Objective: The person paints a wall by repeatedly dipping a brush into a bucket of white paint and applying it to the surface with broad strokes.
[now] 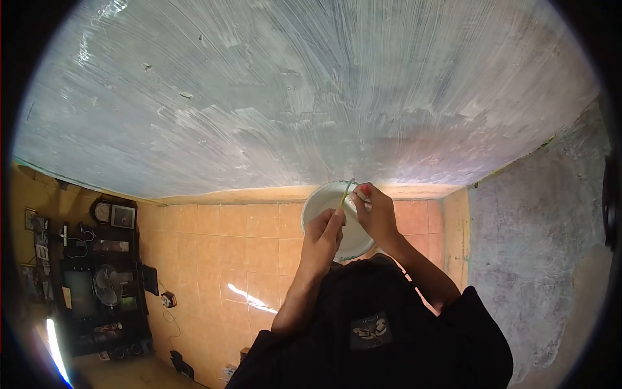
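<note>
My left hand (324, 231) is closed around a thin yellow-green stick (344, 197) with a greyish upper end. The stick slants up and to the right. Beside it, my right hand (378, 215) has its fingers curled near the stick's upper part. A small red patch shows at those fingertips; what it belongs to, I cannot make out. Below both hands is a round white bucket (313, 197), with whitish contents partly hidden by the hands.
A wall with streaky grey-white coating (259, 110) rises ahead, and a second patchy grey wall (525, 240) stands at right. Orange floor tiles (214, 253) lie at left. A dark shelf unit (68, 264) with a fan (109, 284) stands at far left.
</note>
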`<action>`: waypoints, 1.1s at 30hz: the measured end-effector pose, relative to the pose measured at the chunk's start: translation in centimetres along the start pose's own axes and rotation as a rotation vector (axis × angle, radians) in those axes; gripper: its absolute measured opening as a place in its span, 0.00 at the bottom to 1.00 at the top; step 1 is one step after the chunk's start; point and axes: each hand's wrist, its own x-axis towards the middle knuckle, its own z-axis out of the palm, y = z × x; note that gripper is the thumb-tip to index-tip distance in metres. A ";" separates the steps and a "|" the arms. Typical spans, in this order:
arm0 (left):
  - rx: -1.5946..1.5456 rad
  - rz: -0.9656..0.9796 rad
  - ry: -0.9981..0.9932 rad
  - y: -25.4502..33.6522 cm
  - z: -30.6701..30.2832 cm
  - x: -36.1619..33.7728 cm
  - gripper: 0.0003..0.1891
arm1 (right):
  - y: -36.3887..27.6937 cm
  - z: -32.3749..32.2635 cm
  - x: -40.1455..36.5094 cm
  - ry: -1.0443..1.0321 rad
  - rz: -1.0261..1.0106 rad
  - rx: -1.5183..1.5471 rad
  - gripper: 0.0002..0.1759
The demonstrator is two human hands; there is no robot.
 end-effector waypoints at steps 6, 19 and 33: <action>0.010 0.005 0.023 -0.1 -0.3 -0.1 0.12 | -3.4 -2.2 0.2 0.072 -0.102 0.202 0.04; -0.019 -0.007 0.143 -0.6 -0.1 0.0 0.13 | -3.1 -3.9 -3.1 -0.031 -0.266 0.159 0.08; -0.212 0.005 0.219 0.0 -5.2 1.9 0.12 | -3.0 -3.1 -3.1 -0.512 -0.900 0.035 0.13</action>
